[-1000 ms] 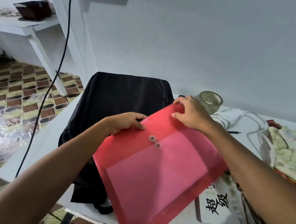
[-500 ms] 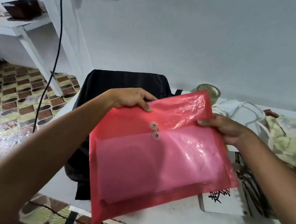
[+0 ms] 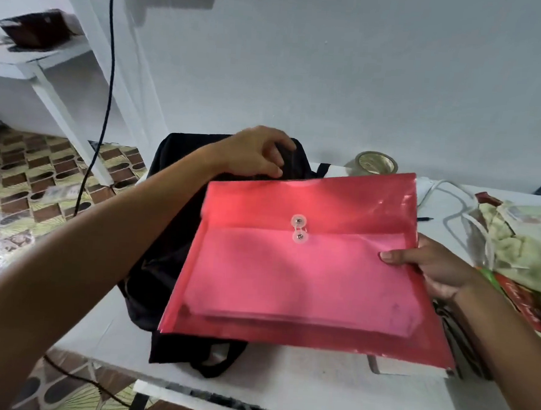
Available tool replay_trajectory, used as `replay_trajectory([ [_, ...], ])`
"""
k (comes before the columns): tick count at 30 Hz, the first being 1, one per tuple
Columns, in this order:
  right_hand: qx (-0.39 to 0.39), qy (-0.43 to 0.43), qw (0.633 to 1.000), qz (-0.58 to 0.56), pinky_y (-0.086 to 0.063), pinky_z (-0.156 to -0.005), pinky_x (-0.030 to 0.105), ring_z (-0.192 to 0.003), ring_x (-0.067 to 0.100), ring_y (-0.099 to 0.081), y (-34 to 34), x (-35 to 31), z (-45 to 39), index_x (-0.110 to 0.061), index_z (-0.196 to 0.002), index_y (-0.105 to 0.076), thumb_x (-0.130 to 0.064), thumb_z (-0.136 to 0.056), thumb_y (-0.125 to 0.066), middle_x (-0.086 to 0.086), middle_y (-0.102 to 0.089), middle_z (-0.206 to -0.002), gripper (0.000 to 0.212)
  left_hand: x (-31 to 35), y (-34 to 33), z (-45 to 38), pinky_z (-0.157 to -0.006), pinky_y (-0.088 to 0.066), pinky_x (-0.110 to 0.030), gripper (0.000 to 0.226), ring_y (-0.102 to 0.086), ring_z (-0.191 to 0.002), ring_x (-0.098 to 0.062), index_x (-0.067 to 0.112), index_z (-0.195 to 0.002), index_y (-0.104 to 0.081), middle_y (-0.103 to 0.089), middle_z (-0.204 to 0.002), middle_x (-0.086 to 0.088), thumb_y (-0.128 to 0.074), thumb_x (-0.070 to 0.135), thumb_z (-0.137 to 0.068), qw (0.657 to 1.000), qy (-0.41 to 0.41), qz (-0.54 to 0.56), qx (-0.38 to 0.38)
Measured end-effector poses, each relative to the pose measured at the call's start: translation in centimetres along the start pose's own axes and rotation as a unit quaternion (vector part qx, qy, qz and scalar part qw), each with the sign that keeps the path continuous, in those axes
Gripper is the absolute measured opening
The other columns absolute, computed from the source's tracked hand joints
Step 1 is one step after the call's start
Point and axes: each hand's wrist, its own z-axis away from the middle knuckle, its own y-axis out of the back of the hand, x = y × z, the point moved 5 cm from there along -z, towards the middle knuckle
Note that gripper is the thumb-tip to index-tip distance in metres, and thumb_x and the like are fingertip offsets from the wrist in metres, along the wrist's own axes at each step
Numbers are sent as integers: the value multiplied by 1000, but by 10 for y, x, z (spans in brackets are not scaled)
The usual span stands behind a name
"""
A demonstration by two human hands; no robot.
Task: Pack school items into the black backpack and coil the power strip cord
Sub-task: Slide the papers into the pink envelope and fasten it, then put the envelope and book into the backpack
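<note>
Black backpack (image 3: 170, 262) flat on bench (image 3: 314, 394); left hand (image 3: 253, 154) pinches its top, likely to open it; right hand (image 3: 430, 268) grasps red envelope (image 3: 306, 270) at frame centre, ready to insert.

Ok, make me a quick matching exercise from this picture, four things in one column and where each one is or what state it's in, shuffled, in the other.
Things:
1. red folder
2. black backpack
3. roll of tape
4. left hand

Places or states:
A. standing on the table by the wall, behind the folder
B. gripping the top of the backpack
C. lying on the table under the folder's left part
D. held at its right edge by the right hand, string clasp facing up

Pairs: 1-D, 2-C, 3-A, 4-B
</note>
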Motion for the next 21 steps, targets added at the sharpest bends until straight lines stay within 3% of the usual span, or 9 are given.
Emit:
replay_trajectory([
  [5, 81, 33, 994, -63, -57, -52, 29, -66, 23, -71, 22, 6, 26, 0, -106, -59, -20, -10, -97, 11, -73, -77, 106, -24, 30, 56, -78, -50, -25, 20, -62, -78, -11, 25, -85, -63, -68, -83, 0, -65, 6, -81, 965, -38, 16, 260],
  [7, 90, 40, 990, -104, -58, -53, 30, -66, 22, -71, 26, 11, 37, -3, -111, -56, -10, -39, -93, 9, -72, -77, 81, -39, 26, 88, -70, -47, -26, 20, -56, -66, -7, 30, -74, -60, -63, -71, 8, -63, 11, -77, 948, -14, 20, 316],
  [9, 108, 64, 978, -164, -60, -57, 32, -69, 21, -72, 24, 13, 54, -7, -113, -56, 2, -68, -70, 7, -73, -81, 47, -53, 6, 118, -63, -43, -21, 18, -51, -58, -2, 24, -72, -63, -61, -62, 8, -65, 8, -77, 960, 8, 12, 280],
  [12, 127, 59, 969, -202, -61, -67, 38, -72, 26, -72, 22, 29, 75, -1, -122, -56, -2, -61, -75, 13, -71, -93, 64, -62, -45, 152, -67, -46, -19, 11, -57, -62, 0, 20, -79, -70, -68, -69, 7, -78, 15, -74, 995, 20, 16, 101],
  [15, 144, 9, 975, -170, -56, -45, 30, -50, 25, -67, 18, 37, 107, 6, -115, -56, -7, -83, -57, 14, -70, -70, 34, -69, -80, 167, -82, -37, -8, 40, -55, -87, 6, 24, -97, -73, -61, -93, 19, -74, 51, -68, 992, 18, -123, 10],
  [16, 143, -8, 979, -143, -55, -43, 30, -48, 25, -66, 18, 39, 115, 6, -113, -57, -11, -78, -64, 14, -70, -68, 39, -68, -85, 169, -84, -34, -9, 39, -53, -92, 2, 22, -97, -73, -58, -95, 19, -73, 49, -69, 989, 12, -149, 13],
  [18, 131, -28, 988, -81, -54, -42, 30, -49, 25, -67, 12, 36, 132, 4, -96, -70, -23, -38, -92, 14, -71, -68, 68, -67, -90, 170, -80, -34, -10, 22, -57, -88, -11, 10, -88, -74, -57, -88, 16, -73, 28, -75, 990, -6, -142, 26],
  [19, 128, -30, 990, -60, -53, -41, 28, -48, 24, -67, 11, 36, 139, 1, -81, -75, -24, -14, -96, 14, -71, -66, 75, -66, -93, 172, -77, -38, -12, 15, -59, -85, -17, 5, -84, -71, -60, -84, 11, -68, 18, -77, 990, -14, -140, 31],
  [21, 130, -25, 991, -19, -53, -41, 28, -48, 25, -67, 12, 33, 152, -1, -68, -76, -25, 2, -94, 17, -71, -66, 76, -58, -93, 171, -73, -42, -25, 8, -60, -81, -24, 10, -78, -67, -64, -81, 1, -61, 10, -84, 983, -18, -174, 55],
])
